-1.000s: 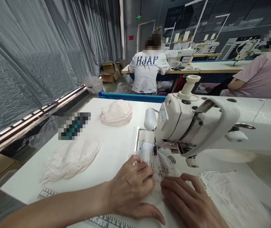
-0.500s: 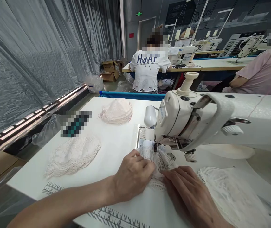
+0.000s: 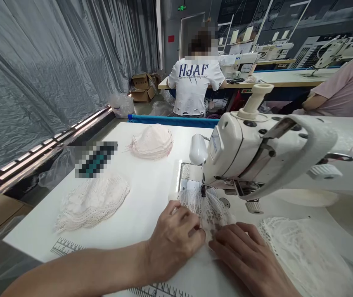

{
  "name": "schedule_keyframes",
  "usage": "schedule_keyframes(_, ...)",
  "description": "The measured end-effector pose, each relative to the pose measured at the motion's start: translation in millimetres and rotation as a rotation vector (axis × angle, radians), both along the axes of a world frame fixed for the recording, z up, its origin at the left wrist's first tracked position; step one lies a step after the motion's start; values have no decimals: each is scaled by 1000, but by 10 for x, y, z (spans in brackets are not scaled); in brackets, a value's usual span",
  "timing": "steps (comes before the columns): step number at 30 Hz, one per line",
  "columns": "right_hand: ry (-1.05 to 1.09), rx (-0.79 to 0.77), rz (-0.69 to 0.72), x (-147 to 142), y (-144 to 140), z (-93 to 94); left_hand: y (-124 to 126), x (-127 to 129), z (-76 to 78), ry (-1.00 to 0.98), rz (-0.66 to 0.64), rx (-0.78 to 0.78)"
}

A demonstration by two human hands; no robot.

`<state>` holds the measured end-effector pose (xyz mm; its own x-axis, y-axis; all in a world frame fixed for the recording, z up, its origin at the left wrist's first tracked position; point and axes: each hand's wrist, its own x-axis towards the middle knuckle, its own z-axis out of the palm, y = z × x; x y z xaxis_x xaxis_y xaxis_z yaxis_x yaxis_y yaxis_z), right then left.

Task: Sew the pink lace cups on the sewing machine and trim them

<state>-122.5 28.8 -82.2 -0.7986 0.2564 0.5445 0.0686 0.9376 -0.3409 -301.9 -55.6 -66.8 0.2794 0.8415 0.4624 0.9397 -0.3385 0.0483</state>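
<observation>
A piece of white lace fabric [image 3: 209, 212] lies in gathered folds under the presser foot [image 3: 203, 190] of a white sewing machine [image 3: 238, 152]. My left hand [image 3: 178, 241] is curled on the lace's left and near side, its fingertips bent down into the cloth. At the near right, my right hand [image 3: 246, 255] grips the lace edge, thumb and fingers close together. The fingertips of both hands almost meet just in front of the needle area. The lace between and beneath the fingers is partly hidden.
Stacked lace pieces [image 3: 94, 202] and a pinkish stack [image 3: 152, 142] lie on the white table [image 3: 151, 181] at left. More lace [image 3: 306, 251] lies right of my right hand. Printed ruler marks [image 3: 160, 290] run along the near edge. Two people sit at machines beyond.
Both hands have shifted slightly toward me, and more of the gathered lace shows between them and the presser foot. The view has also shifted a little.
</observation>
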Motion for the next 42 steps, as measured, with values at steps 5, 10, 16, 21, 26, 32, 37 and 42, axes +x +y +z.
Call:
schedule_keyframes(5, 17, 92, 34, 21, 4, 33, 8, 4, 60, -53, -15, 4)
schedule_keyframes(10, -64, 132, 35, 55, 24, 111, -19, 8, 121, -51, -39, -8)
schedule_keyframes(16, -109, 166, 67, 72, 46, 115, -39, -9, 132, -47, -69, 1)
schedule_keyframes(21, -26, 160, 32, 28, 40, 105, -49, -12, 117, -38, -79, 36)
schedule_keyframes(26, -86, 183, 34, 15, 34, 145, -59, 1, 75, 18, -58, 69)
schedule_keyframes(32, -6, 188, 9, -38, -9, 176, -58, 6, 46, 47, -62, 94)
schedule_keyframes(37, 11, 154, 18, -59, -32, 147, -74, 4, 62, 73, -66, 109)
schedule_keyframes(42, 11, 146, 47, -52, -43, 159, -84, 7, 71, 72, -75, 109)
